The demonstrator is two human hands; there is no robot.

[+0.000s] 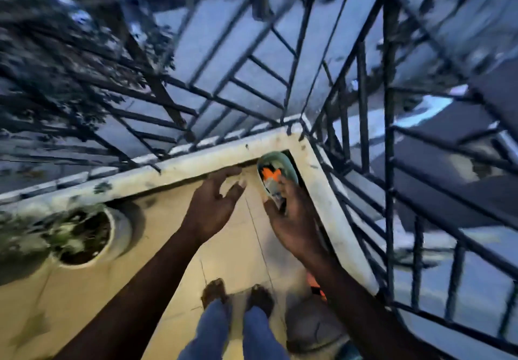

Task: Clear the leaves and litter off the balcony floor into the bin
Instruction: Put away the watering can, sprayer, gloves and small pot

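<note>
**Litter at the corner bin, wrapper in hand**

Litter details are thin because the frame is blurry. The black railing point(361, 102) wraps the corner above a white kerb point(196, 160). The balcony floor point(238, 247) is pale tile running up to that kerb. A plant pot point(92, 236) sits on the left against the kerb. The bin point(280, 160) is small and pale green, tucked into the floor's corner, with an orange scrap point(270, 174) inside.

Your left hand point(213, 205) is empty, fingers spread, just beside the bin. Your right hand point(291, 219) pinches a wrapper point(276, 193) between thumb and fingers at the bin's near rim.

The wrapper looks crumpled and whitish-grey with some print, too blurred to read. Expect it to be very light, soft and crinkly, maybe slick. Pinch it on a bunched fold, since a loose edge could slip or catch wind through the bars. The dark flecks point(102, 187) on the kerb may be leaf bits, but you cannot tell.
</note>
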